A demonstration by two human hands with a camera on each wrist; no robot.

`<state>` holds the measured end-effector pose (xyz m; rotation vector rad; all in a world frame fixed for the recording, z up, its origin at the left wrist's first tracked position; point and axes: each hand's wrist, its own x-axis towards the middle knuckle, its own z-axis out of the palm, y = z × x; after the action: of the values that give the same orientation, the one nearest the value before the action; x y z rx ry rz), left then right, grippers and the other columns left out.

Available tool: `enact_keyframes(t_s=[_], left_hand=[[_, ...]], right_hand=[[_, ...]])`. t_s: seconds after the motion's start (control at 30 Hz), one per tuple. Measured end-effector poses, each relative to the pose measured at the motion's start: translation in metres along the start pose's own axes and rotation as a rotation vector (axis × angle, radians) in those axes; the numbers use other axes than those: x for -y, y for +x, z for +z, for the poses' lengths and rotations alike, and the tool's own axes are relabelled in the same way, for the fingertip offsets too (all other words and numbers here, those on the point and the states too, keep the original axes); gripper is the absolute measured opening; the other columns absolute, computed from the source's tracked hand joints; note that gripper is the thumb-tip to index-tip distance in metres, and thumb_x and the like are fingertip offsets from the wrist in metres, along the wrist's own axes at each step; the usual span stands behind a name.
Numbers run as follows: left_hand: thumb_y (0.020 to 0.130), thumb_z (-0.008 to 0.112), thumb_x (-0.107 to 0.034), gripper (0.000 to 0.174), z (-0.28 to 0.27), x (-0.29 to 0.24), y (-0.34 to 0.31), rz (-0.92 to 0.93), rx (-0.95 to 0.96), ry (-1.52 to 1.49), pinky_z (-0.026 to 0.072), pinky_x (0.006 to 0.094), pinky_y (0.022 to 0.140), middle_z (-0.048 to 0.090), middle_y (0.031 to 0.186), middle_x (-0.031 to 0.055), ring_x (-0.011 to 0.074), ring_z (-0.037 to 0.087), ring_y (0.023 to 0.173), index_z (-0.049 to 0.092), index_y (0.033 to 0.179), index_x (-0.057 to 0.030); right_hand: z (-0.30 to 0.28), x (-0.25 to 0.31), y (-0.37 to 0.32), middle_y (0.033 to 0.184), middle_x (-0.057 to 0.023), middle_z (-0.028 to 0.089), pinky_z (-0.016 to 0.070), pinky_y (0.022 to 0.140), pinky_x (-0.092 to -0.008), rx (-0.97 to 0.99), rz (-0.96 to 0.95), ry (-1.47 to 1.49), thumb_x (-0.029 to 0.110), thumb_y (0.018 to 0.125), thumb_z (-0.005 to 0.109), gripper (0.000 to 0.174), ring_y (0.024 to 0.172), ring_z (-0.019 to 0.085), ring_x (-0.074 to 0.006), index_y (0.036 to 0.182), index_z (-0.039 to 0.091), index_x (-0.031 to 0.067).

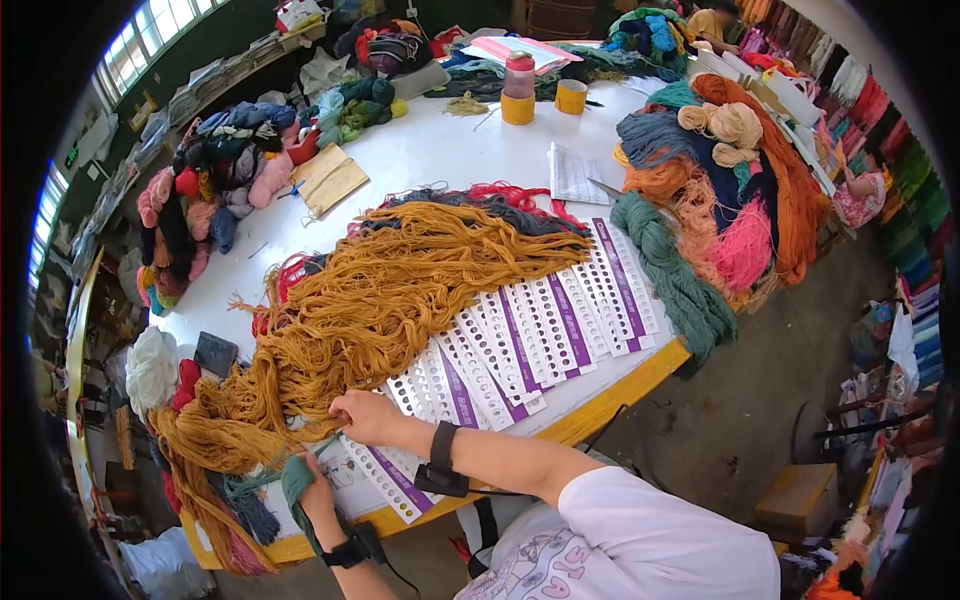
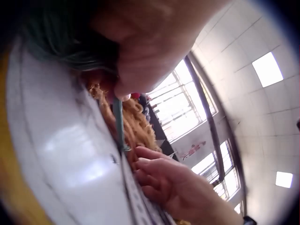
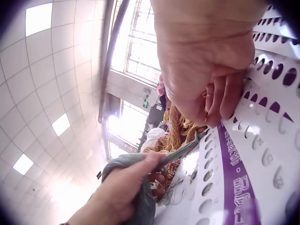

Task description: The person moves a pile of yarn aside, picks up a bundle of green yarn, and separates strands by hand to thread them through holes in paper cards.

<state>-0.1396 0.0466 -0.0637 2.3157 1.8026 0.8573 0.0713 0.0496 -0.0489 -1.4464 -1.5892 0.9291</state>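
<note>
1. Windows [image 1: 155, 35] line the wall beyond the mustard yarn heap [image 1: 350, 290], and racks of hanging yarn [image 1: 870, 95] stand well off to its right.
2. Here's the left hand [image 1: 318, 495], just below the heap's near-left end: fingers curled round a green skein [image 1: 297, 478], thumb pressed along the strand running out of it.
3. Over to the right hand [image 1: 370, 418], at the heap's near edge, reaching in across the cards, back of the hand up, fingers bent down. Its fingertips are right by the strand's far end; whether they pinch it, I can't tell.
4. And the green strand [image 1: 328, 442] is stretched between the two hands, just below the heap, towards the hole-punched cards [image 1: 520, 345].
5. Edges now: the yellow table edge [image 1: 620, 395] runs on the near side of heap and cards, both forearms coming in over it. Beyond the heap, bare white tabletop [image 1: 440, 150] gives open room.
6. Cards with purple bands fan out right of the heap, overlapping, some tucked under its fringe; a thick green hank [image 1: 665, 260] lies past them.
7. Left of the heap sit white yarn [image 1: 150, 368] and a dark flat device [image 1: 215, 353]; beyond it, a bottle [image 1: 518, 88] and a yellow tape roll [image 1: 571, 97].
</note>
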Motion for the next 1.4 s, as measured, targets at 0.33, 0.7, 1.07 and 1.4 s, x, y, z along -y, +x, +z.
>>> enact_keyframes(t_s=[0.33,0.7,1.07,1.4], left_hand=[[0.089,0.039,-0.048,0.051,-0.104,-0.122,-0.059,-0.759,0.119,-1.519,0.0359,0.0339,0.087,0.048,0.121,0.0045,0.016,0.043,0.11,0.048,0.118,-0.0063],[0.093,0.039,-0.034,0.048,-0.09,-0.228,-0.064,-0.462,0.495,-1.395,0.0447,0.0286,0.08,0.05,0.119,0.0131,0.0172,0.05,0.104,0.042,0.123,0.0039],[0.094,0.036,-0.033,0.046,-0.086,-0.25,-0.051,-0.596,0.624,-1.76,0.047,0.0337,0.08,0.054,0.113,0.013,0.0199,0.052,0.102,0.049,0.113,0.0061],[0.092,0.028,-0.046,0.06,-0.097,-0.259,-0.046,-0.536,0.699,-1.74,0.0472,0.0378,0.083,0.049,0.12,0.0162,0.022,0.052,0.104,0.045,0.117,0.0062]], right_hand=[[-0.038,0.068,-0.069,0.07,-0.0071,0.062,0.0454,0.053,-0.026,0.322,-0.072,0.589,0.016,0.074,0.064,0.018,0.059,0.058,-0.0112,0.082,0.064,0.0003],[-0.121,0.067,-0.15,0.073,-0.0029,0.062,0.0469,0.055,-0.0201,0.309,0.116,0.865,0.014,0.08,0.061,0.015,0.061,0.058,-0.0077,0.084,0.063,0.0],[-0.155,0.064,-0.168,0.073,-0.0002,0.062,0.0418,0.049,-0.0184,0.092,0.141,0.849,0.022,0.085,0.055,0.02,0.062,0.058,-0.0059,0.089,0.064,0.0038],[-0.157,0.075,-0.174,0.068,-0.0018,0.061,0.0414,0.05,-0.0176,0.059,0.1,0.707,0.016,0.08,0.063,0.018,0.059,0.058,-0.0075,0.086,0.064,-0.0003]])
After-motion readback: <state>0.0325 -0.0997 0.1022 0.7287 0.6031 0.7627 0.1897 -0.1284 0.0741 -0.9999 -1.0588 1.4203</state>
